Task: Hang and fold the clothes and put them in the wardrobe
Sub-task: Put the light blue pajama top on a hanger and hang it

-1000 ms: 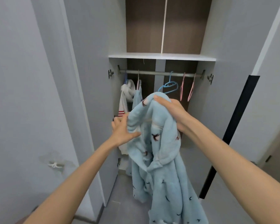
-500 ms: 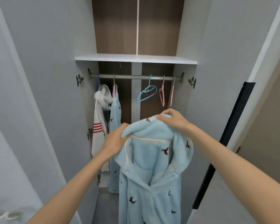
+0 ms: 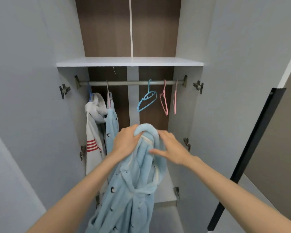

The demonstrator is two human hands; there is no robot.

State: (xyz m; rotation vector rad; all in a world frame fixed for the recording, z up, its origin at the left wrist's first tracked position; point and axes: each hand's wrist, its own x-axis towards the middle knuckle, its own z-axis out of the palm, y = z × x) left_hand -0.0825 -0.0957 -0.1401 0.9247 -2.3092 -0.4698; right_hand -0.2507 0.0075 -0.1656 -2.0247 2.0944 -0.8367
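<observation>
Left hand [image 3: 126,142], just below the middle of the view, is bunched tight around the collar of a pale blue fleece robe [image 3: 133,190]. It carries the garment's whole weight, so the rest hangs straight down toward six o'clock. Right hand [image 3: 171,148] sits just beside it at three o'clock. Its fingers are spread and loose and its thumb lies across the folded collar, touching the cloth without clamping it, though the fingertips are blurred. Gathering the load into one hand probably frees the other to reach for a hanger.

Both hands are raised in front of an open wardrobe [image 3: 188,115], and the robe is not yet inside it. At twelve o'clock from the hands, an empty blue hanger [image 3: 147,101] dangles from a metal rail [image 3: 128,83] under a white shelf [image 3: 129,62]. It is tilted and is the nearest free one. Two empty pink hangers [image 3: 164,101] hang at one o'clock, close to the rail's right end.

At ten o'clock, a white hooded top [image 3: 92,132] with red stripes and a pale blue garment [image 3: 112,125] hang close together at the left end, which leaves the middle of the rail free. A door [image 3: 252,148] with a black edge stands open at three o'clock.

No brand, label or writing can be read. The robe shows only small dark bird-like marks.
</observation>
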